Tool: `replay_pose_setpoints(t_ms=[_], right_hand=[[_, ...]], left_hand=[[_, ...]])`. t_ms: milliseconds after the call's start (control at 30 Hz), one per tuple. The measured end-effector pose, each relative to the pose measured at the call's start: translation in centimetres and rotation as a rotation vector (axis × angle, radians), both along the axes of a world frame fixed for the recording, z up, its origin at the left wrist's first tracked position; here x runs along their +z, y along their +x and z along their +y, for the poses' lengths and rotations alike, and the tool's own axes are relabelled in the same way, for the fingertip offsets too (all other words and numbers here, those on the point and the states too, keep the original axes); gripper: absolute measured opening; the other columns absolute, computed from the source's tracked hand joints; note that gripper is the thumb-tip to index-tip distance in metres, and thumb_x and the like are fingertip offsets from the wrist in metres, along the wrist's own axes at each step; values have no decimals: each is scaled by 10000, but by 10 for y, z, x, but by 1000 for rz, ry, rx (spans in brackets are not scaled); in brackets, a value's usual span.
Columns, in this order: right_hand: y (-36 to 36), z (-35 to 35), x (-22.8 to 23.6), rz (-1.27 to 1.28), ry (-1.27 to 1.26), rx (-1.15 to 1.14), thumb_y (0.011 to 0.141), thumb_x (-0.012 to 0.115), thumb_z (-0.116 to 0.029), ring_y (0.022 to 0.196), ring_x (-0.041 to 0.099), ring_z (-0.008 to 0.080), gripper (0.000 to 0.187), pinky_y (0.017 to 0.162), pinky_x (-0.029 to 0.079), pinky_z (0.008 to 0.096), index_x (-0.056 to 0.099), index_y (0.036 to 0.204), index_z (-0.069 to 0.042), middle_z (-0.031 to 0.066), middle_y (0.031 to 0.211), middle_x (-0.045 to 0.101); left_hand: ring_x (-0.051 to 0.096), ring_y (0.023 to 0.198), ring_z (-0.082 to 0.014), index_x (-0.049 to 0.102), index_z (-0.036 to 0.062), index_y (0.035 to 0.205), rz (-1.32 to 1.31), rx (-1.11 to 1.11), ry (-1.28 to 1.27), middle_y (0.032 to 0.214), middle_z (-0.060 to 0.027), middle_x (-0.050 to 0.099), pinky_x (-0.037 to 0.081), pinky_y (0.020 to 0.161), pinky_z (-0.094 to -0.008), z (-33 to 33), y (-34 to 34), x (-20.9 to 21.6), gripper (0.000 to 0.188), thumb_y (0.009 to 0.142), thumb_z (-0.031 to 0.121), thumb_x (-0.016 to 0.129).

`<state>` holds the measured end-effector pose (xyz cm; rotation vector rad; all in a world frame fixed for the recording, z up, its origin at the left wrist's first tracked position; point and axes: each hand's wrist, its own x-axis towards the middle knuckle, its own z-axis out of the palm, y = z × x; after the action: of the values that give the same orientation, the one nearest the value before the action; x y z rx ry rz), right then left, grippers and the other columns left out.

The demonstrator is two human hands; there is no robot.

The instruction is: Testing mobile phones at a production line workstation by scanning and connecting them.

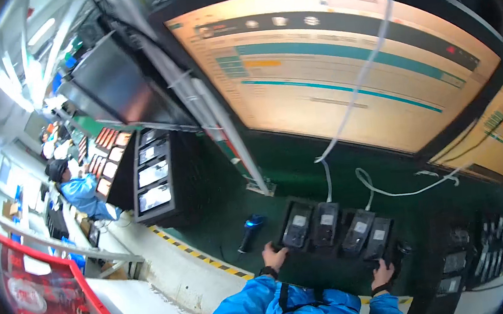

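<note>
A black tray (322, 260) lies on the dark green bench in front of me. Several dark, phone-like devices with pale labels stand side by side in it, among them the leftmost device (298, 225) and the rightmost device (378, 239). White cables run to two of the devices between these. My left hand (273, 257) grips the tray's near left corner, fingers partly curled. At the near right corner, my right hand (383, 274) holds the tray's edge, its fingertips against the dark rim.
A handheld scanner (250, 232), glowing blue, lies left of the tray. A large monitor (341, 74) stands behind it, a white cable (366, 77) hanging across its screen. Another black tray (153, 173) with devices sits left. A person in blue (80, 190) works farther off.
</note>
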<state>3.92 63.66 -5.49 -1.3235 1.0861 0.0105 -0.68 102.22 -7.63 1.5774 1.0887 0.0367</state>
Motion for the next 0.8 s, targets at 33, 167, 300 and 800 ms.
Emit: replay_pose_setpoints(t_ms=[33, 167, 300, 800], right_hand=[[-7, -29, -46, -143, -121, 114, 819, 658, -175, 717, 478, 180, 663, 549, 412, 369, 318, 1382, -88, 130, 948, 564], [-21, -29, -68, -345, -240, 58, 836, 639, -78, 929, 585, 283, 381, 747, 503, 390, 499, 1188, -43, 152, 1030, 589], [-62, -3, -10, -31, -348, 355, 834, 637, -218, 765, 623, 278, 380, 691, 504, 393, 560, 1126, 13, 184, 973, 621], [-2, 201, 67, -90, 371, 1277, 902, 600, -141, 829, 636, 166, 257, 677, 523, 260, 503, 1115, -35, 100, 1014, 606]], left_hand=[[634, 885, -240, 402, -47, 1298, -127, 78, -197, 1063, -199, 600, 543, 657, -332, -7, 7, 18, 706, 679, 50, 729], [641, 806, -212, 319, 69, 1375, -153, 56, -436, 1093, -147, 580, 534, 607, -339, -8, -6, 48, 702, 774, 93, 681], [631, 722, -167, 479, 67, 1264, 5, -25, -378, 927, -87, 644, 510, 563, -295, 4, -50, 34, 485, 823, 168, 652], [646, 696, -177, 598, 57, 1095, -185, 486, -223, 882, -107, 658, 520, 541, -296, 159, -171, 89, 248, 861, 139, 591]])
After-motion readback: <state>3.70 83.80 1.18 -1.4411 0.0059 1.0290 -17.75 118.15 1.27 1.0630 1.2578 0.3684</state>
